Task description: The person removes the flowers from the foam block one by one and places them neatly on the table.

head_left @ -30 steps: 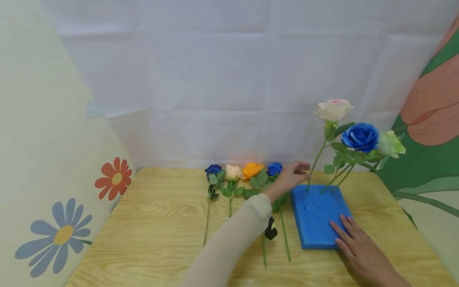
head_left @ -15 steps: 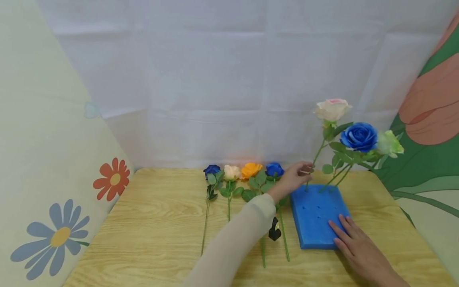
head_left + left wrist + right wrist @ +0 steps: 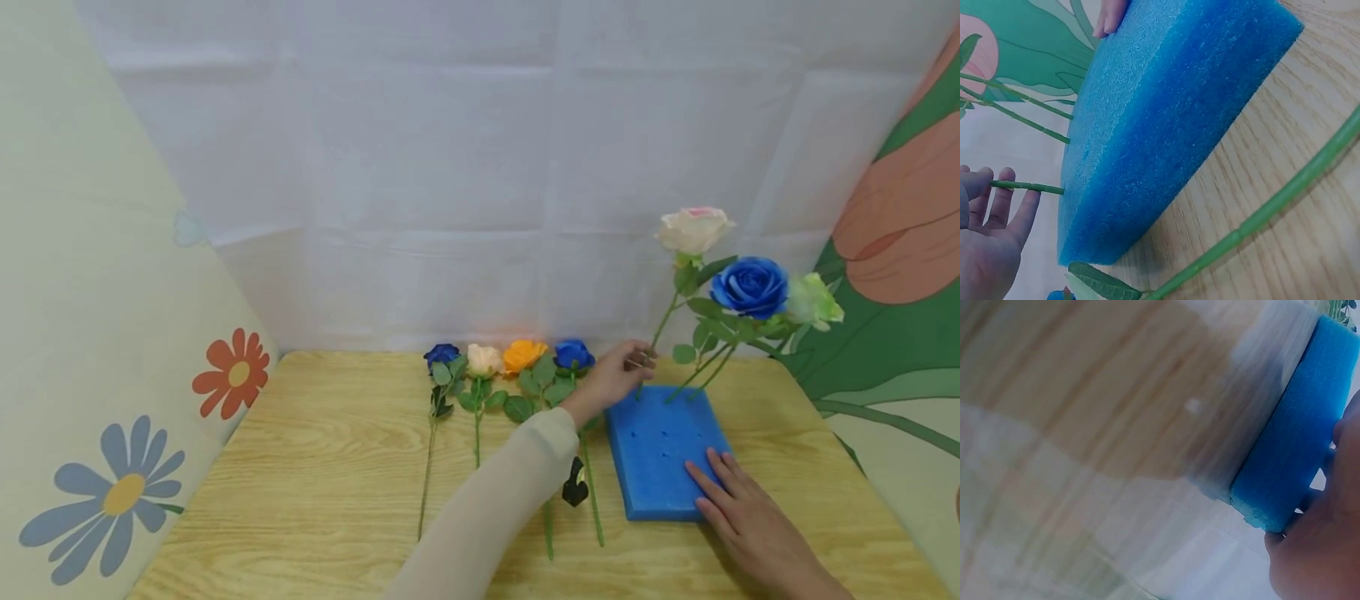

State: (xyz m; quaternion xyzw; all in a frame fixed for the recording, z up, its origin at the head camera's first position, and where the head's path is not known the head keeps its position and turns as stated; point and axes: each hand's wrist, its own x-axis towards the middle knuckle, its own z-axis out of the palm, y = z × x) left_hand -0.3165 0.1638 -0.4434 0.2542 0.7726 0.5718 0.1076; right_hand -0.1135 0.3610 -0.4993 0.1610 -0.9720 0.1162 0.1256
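Here, in the head view, the left hand (image 3: pixel 627 373) pinches the pale rose (image 3: pixel 693 231) by its stem (image 3: pixel 663 323) at the blue block's (image 3: pixel 660 483) eleven o'clock; the right hand (image 3: pixel 753 521) rests outstretched at four. Left wrist: the stem enters the block, eight o'clock. Right wrist: hand on block, four o'clock.
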